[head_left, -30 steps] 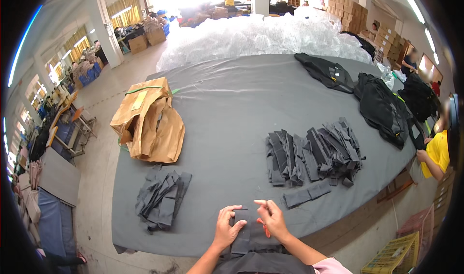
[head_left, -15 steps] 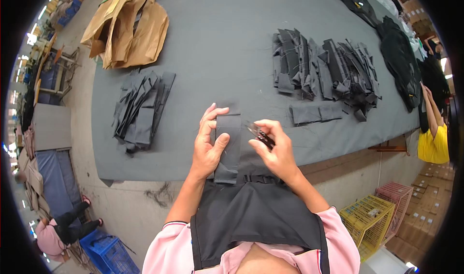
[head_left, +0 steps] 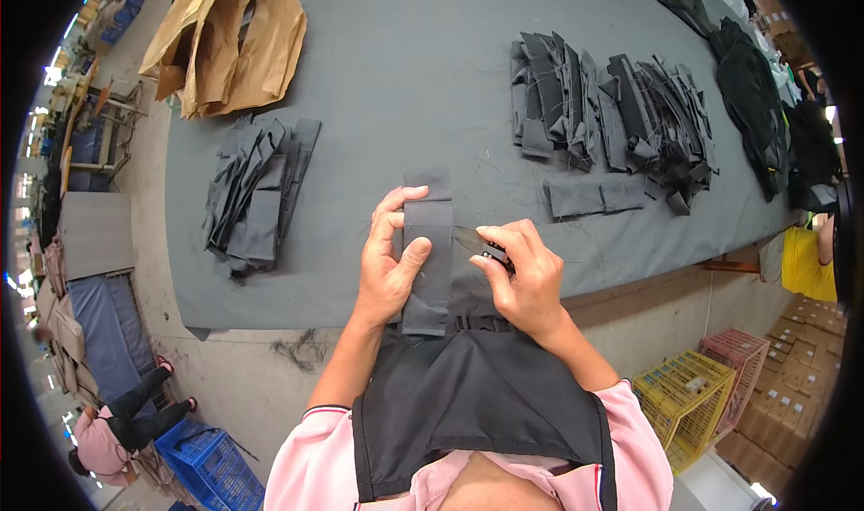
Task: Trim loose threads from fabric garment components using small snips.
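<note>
Over there on the bench, a paper bag sits far left, one strip pile before it, another pile right, a lone strip before that; between left hand and right hand, a held strip.

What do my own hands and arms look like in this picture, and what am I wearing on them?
Your left hand and right hand are bare, with no gloves, rings or watch visible. Both forearms are uncovered below short pink sleeves; the left cuff has thin dark-and-white trim.
</note>
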Demonstrator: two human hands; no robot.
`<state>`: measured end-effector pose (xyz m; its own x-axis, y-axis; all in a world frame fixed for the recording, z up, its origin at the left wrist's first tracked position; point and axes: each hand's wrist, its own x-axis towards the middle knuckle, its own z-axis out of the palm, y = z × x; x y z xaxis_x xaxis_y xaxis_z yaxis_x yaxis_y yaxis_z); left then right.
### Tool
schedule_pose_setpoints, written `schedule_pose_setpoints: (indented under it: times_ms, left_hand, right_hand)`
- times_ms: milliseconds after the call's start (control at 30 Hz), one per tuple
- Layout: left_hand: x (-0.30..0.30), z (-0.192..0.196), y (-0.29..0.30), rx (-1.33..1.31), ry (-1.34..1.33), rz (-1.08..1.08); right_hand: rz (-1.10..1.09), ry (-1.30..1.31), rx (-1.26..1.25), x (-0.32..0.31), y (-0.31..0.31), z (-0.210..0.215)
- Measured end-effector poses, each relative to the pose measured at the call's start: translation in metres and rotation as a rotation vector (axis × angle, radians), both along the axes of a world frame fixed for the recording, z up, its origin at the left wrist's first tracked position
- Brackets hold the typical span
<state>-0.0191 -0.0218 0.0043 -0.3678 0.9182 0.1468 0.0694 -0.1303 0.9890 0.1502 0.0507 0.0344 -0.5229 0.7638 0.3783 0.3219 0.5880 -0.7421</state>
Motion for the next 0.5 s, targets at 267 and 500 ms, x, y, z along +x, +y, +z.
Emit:
schedule_pose_setpoints:
  times_ms: [267, 500]
  left_hand:
    - [0.0018, -0.0017, 0.0016, -0.006, -0.055, -0.034]
    - [-0.0013, -0.0008, 0.0015, 0.015, -0.020, -0.052]
  right_hand:
    - [-0.009, 0.023, -0.052, -0.0047, 0.0041, -0.0039]
    - [-0.038, 0.080, -0.030, 0.0005, 0.0035, -0.0057]
